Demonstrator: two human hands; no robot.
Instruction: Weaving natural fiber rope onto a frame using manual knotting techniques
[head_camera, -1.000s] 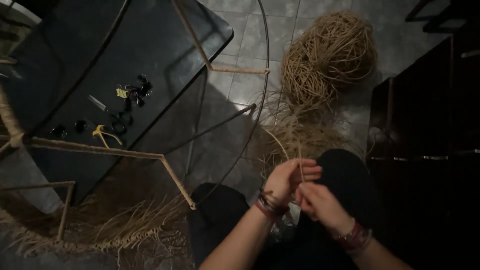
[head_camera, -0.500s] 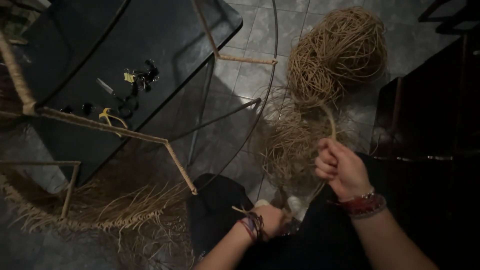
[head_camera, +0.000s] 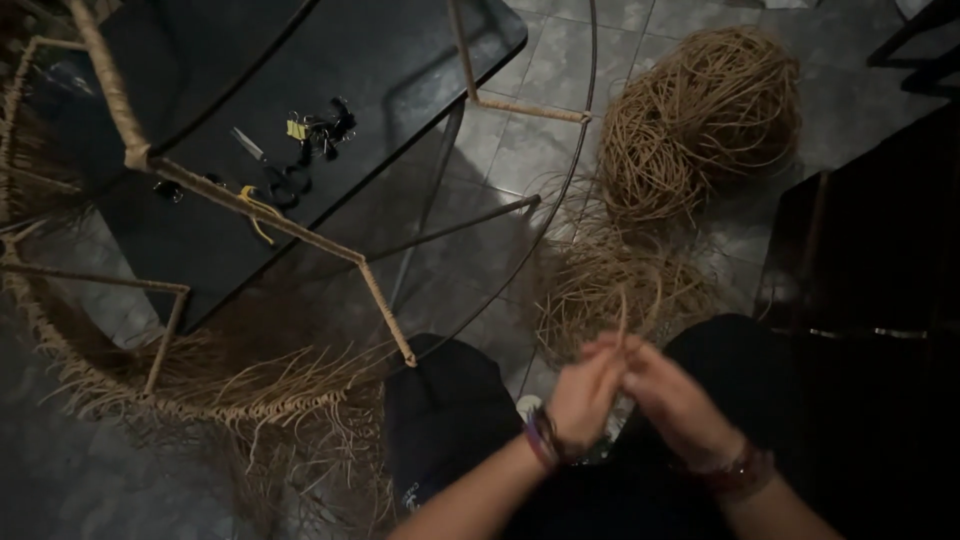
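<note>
Head view, looking down past the knees to a tiled floor (head_camera: 560, 90). Landmark: the large rattan coil (head_camera: 700, 115), a round tangle of tan cane lying on the tiles.

Left hand (head_camera: 585, 395) and right hand (head_camera: 675, 400) meet just below a smaller loose heap of cane (head_camera: 610, 285), which lies directly below the large rattan coil. Both hands are motion-blurred. The fingers of the 2 hands are drawn together around 1 thin cane strand (head_camera: 622, 318) that rises between them toward the loose heap. The left fingers appear closed on the strand; for the right, I cannot tell whether they are gripping it or only touching it. Beaded bracelets sit on both wrists.

Left of the coil: a chair frame (head_camera: 385, 300) of thin metal rod, some bars wrapped in cane, with a fringe of loose strand ends (head_camera: 230, 385) hanging along its lower rim.

Further left of the coil, behind the frame: a dark desk (head_camera: 200, 60) carrying a cluster of black binder clips (head_camera: 325, 125), 1 yellow among them.
</note>
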